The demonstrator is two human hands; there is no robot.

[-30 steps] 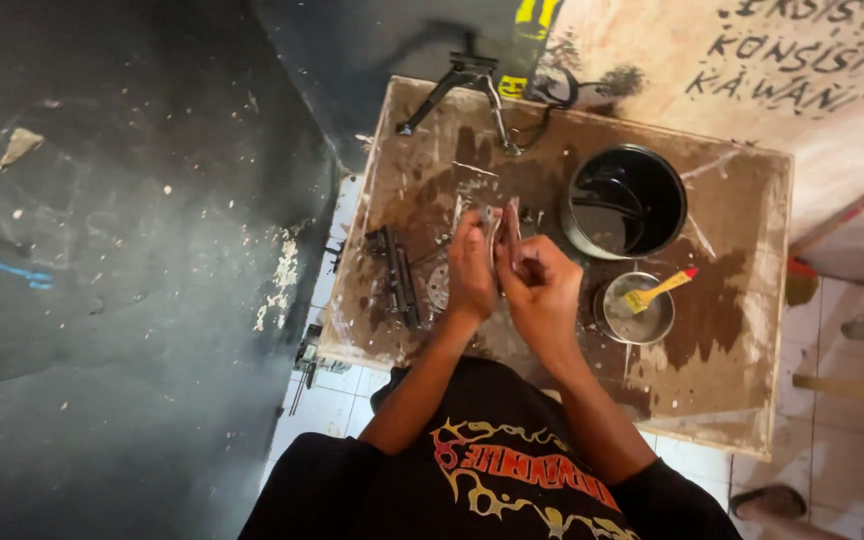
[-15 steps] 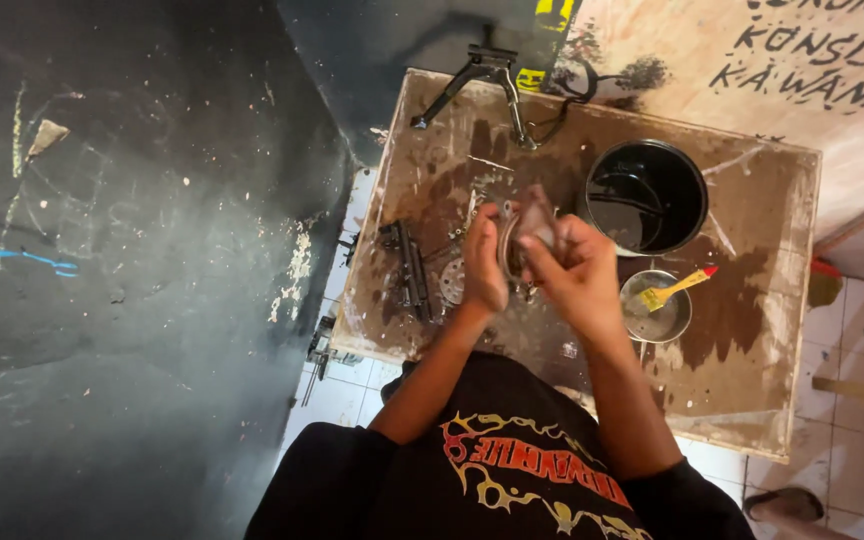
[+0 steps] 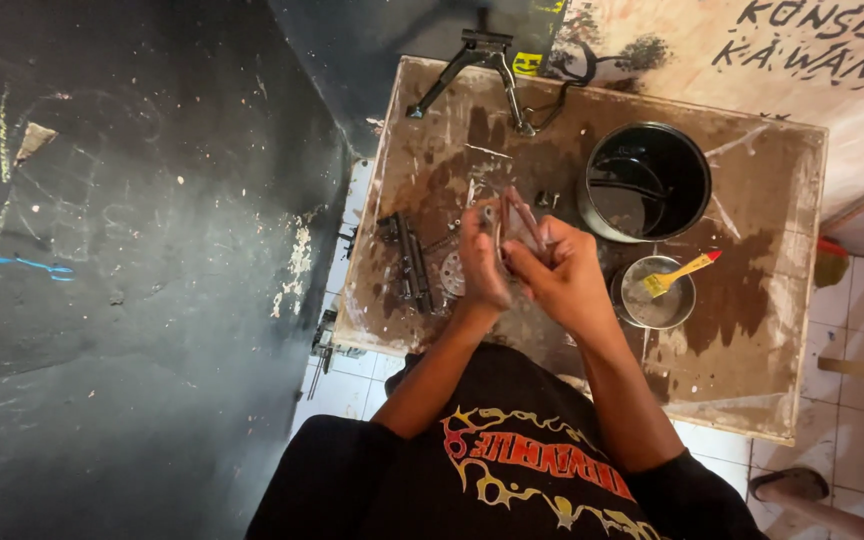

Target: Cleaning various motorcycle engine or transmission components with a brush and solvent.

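Since the earlier frame, both hands lifted slightly. I log: left hand [image 3: 480, 262] and right hand [image 3: 559, 280] pinching a thin dark metal rod [image 3: 524, 215] mid-bench; cleaning looks unfinished, grimy black metal bracket [image 3: 408, 262] untouched at left edge.

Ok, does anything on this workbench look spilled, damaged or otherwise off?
Yes. The wooden tabletop carries wide dark wet-looking stains, heaviest beside the small metal bowl, where a yellow-handled brush rests. Both hands, left hand and right hand, grip a thin metal part. Nothing looks tipped over.
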